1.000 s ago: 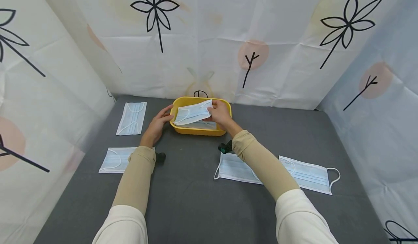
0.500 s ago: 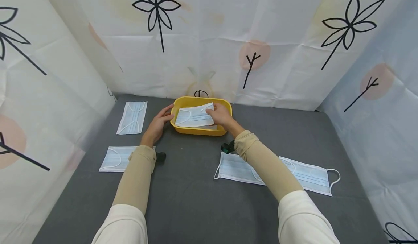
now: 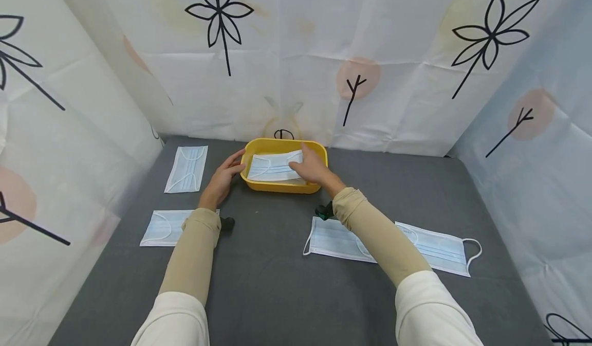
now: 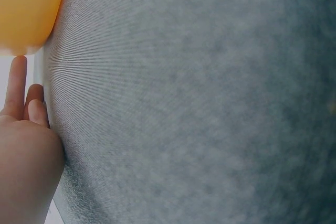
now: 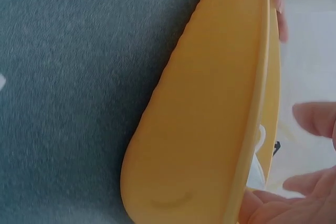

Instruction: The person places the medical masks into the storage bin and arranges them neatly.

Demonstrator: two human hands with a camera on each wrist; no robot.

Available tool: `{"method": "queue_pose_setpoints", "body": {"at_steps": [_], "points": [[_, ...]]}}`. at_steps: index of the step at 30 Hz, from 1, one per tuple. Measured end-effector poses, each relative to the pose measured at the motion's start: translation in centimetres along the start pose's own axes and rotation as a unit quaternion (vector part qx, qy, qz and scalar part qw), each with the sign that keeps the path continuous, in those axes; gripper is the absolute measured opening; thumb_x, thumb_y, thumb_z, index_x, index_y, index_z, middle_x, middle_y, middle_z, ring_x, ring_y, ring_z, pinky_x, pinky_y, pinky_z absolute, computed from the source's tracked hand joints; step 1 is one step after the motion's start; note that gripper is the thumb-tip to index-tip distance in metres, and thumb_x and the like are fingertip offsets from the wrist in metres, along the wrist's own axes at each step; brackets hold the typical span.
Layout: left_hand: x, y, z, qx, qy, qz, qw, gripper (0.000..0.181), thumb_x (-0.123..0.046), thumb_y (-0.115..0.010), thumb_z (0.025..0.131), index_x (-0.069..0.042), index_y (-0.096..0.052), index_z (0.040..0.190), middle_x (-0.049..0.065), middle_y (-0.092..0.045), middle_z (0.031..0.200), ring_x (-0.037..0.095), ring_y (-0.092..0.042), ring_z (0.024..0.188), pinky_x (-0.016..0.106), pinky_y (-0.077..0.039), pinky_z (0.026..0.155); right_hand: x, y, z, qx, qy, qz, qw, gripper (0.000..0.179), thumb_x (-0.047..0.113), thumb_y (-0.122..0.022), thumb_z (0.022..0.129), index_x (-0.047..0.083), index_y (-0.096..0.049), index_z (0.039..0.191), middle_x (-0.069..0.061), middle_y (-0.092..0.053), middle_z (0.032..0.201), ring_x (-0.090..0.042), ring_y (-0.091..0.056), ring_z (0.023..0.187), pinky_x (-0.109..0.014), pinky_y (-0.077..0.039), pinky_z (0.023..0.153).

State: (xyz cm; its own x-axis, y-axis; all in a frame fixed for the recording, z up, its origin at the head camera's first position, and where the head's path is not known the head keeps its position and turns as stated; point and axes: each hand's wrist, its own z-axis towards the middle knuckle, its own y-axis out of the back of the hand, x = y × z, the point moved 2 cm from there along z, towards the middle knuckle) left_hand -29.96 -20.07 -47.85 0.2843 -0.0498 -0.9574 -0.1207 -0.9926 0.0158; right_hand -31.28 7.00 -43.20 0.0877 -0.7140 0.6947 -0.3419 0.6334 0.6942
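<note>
A yellow plastic tub point(image 3: 282, 187) stands at the back middle of the table, and a light blue face mask point(image 3: 275, 166) with white ear loops lies on top inside it. My left hand point(image 3: 221, 179) is at the tub's left end, its extended fingers at the wall and rim. Over the tub's right end is my right hand point(image 3: 314, 166), beside the mask's right edge. In the right wrist view its thumb point(image 5: 315, 118) and fingers point(image 5: 310, 182) are spread apart, with some fingertips inside the rim. A white corner of mask point(image 5: 256, 174) shows there.
On the left, one mask point(image 3: 186, 168) lies upright and another point(image 3: 162, 228) crosswise, partly under the left forearm. Two more masks point(image 3: 339, 240) point(image 3: 446, 252) lie at the right, partly covered by the right forearm. A patterned white curtain point(image 3: 407, 114) borders the grey table point(image 3: 296, 294).
My right hand has lowered the mask from a tilted position into the tub, and its fingers have loosened from the edge. The left hand has stayed at the tub's left end.
</note>
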Motion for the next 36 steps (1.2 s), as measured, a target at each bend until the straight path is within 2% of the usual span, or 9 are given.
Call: {"method": "queue_pose_setpoints", "body": {"at_steps": [4, 7, 13, 18, 21, 29, 36], "points": [[0.0, 0.0, -0.1, 0.0, 0.0, 0.0, 1.0, 0.06, -0.018, -0.054, 0.105, -0.022, -0.034, 0.161, 0.015, -0.029, 0.167, 0.03, -0.021, 0.156, 0.049, -0.006, 0.131, 0.0, 0.2, -0.4, 0.014, 0.026, -0.038, 0.9988, 0.085, 0.043, -0.054, 0.103, 0.007, -0.007, 0.165, -0.017, -0.015, 0.171, -0.033, -0.017, 0.159, -0.048, -0.018, 0.13], [-0.1, 0.0, -0.2, 0.0, -0.004, -0.002, 1.0, 0.06, -0.018, -0.054, 0.105, -0.021, -0.034, 0.161, 0.016, -0.03, 0.166, 0.031, -0.021, 0.155, 0.049, -0.006, 0.131, 0.1, 0.2, -0.7, 0.028, 0.049, -0.091, 0.9942, 0.086, 0.05, -0.05, 0.104, 0.008, -0.006, 0.165, -0.018, -0.008, 0.172, -0.034, -0.013, 0.16, -0.049, -0.017, 0.13], [-0.1, 0.0, -0.1, 0.0, -0.003, -0.003, 1.0, 0.06, -0.018, -0.054, 0.104, -0.022, -0.034, 0.161, 0.016, -0.03, 0.166, 0.031, -0.022, 0.155, 0.049, -0.006, 0.131, 0.0, 0.0, -1.2, 0.03, 0.064, -0.23, 0.9706, 0.091, 0.066, -0.045, 0.1, 0.017, -0.007, 0.166, -0.015, -0.004, 0.173, -0.036, -0.012, 0.16, -0.054, -0.018, 0.129], [-0.1, 0.0, -0.1, -0.002, 0.007, 0.002, 1.0, 0.059, -0.021, -0.055, 0.104, -0.025, -0.035, 0.16, 0.013, -0.03, 0.166, 0.029, -0.021, 0.155, 0.05, -0.006, 0.131, -0.7, -0.1, -2.0, 0.0, 0.073, -0.297, 0.9521, 0.088, 0.072, -0.037, 0.099, 0.023, -0.009, 0.166, -0.013, -0.006, 0.173, -0.039, -0.009, 0.159, -0.063, -0.012, 0.127], [-0.1, -0.1, -0.1, -0.003, 0.009, 0.004, 0.9999, 0.06, -0.021, -0.055, 0.104, -0.025, -0.035, 0.16, 0.012, -0.028, 0.167, 0.029, -0.02, 0.156, 0.05, -0.006, 0.131, -1.2, 0.1, -2.6, -0.013, 0.077, -0.312, 0.9469, 0.086, 0.073, -0.035, 0.099, 0.024, -0.011, 0.166, -0.013, -0.007, 0.173, -0.041, -0.008, 0.159, -0.066, -0.012, 0.125], [0.0, 0.0, -0.1, -0.003, 0.009, 0.004, 0.9999, 0.06, -0.022, -0.056, 0.104, -0.026, -0.035, 0.16, 0.012, -0.027, 0.168, 0.03, -0.019, 0.157, 0.051, -0.005, 0.131, -2.0, 0.9, -4.3, -0.026, 0.081, -0.326, 0.9415, 0.086, 0.072, -0.035, 0.1, 0.021, -0.014, 0.166, -0.014, -0.008, 0.173, -0.046, -0.011, 0.157, -0.069, -0.014, 0.123], [-0.1, -0.1, -0.2, -0.003, 0.01, 0.004, 0.9999, 0.06, -0.023, -0.056, 0.104, -0.026, -0.035, 0.16, 0.012, -0.027, 0.168, 0.03, -0.019, 0.157, 0.052, -0.004, 0.13, -3.4, 1.5, -5.8, -0.034, 0.081, -0.322, 0.9427, 0.086, 0.07, -0.038, 0.1, 0.019, -0.014, 0.166, -0.016, -0.008, 0.173, -0.047, -0.013, 0.157, -0.07, -0.014, 0.123]]}}
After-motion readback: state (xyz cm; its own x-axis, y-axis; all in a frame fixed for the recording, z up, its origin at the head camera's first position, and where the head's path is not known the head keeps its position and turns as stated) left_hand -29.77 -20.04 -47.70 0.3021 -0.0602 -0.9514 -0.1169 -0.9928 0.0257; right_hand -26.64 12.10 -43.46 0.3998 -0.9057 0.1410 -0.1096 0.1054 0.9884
